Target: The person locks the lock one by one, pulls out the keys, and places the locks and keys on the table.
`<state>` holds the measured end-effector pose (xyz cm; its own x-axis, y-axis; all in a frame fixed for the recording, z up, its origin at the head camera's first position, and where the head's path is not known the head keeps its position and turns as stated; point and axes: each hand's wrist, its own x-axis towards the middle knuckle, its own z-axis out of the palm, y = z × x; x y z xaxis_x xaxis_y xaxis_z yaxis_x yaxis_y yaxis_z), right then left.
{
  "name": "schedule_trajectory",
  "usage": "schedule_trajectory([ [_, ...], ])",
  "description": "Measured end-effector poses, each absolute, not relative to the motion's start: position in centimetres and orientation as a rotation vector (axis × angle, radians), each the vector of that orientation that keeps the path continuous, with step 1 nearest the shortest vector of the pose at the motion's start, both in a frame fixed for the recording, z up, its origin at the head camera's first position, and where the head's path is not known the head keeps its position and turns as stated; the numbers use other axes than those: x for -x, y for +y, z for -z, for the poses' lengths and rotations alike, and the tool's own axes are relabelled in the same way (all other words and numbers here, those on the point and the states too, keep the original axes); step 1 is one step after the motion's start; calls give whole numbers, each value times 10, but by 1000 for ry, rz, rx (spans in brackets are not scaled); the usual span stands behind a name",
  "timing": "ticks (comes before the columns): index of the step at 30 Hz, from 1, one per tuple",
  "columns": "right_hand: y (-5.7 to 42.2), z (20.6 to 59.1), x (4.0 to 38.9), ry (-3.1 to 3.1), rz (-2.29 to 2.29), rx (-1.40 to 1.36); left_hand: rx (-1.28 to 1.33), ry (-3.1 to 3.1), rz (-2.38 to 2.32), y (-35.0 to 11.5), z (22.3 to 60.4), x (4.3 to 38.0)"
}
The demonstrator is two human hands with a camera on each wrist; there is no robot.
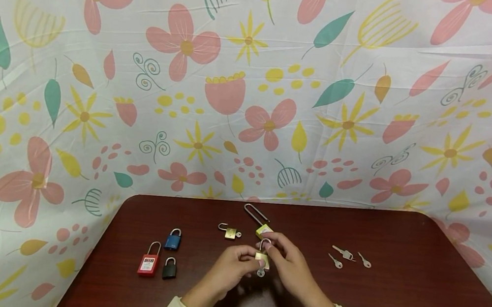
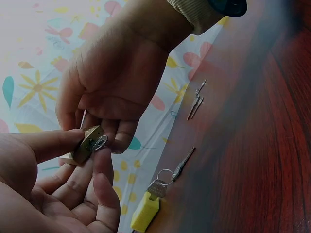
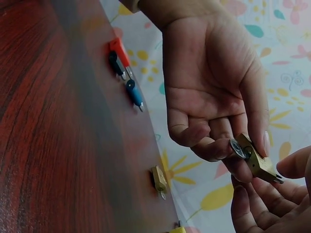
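Angling both hands (image 1: 235,265) inward, left hand (image 1: 235,265) pinching a brass padlock (image 1: 263,259), right hand (image 1: 291,262) holding its shackle (image 1: 266,239)

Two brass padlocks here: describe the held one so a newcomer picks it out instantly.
Above the dark red table, find the left hand and right hand. Between them is a small brass padlock with a key at its base. Its brass lookalike, also keyed, lies on the table; only this one is held.

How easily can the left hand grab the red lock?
Probably not easily: the left hand pinches a brass lock, and the black lock sits roughly between that hand and the red lock.
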<state>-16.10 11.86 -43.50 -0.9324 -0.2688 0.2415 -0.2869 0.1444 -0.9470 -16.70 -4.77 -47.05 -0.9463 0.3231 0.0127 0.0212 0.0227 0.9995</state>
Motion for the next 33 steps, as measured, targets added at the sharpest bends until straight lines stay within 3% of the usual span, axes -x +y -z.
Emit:
schedule_trajectory([
  [13,117,426,156,-2322,-1972,-608,-366,2039,-2050,-47,472,167],
  [25,120,452,168,-2217,-1923,-692,-372,2044,-2114,-43,464,166],
  [33,112,429,154,-2264,-1850,-597,-365,2025,-2186,-43,458,162],
])
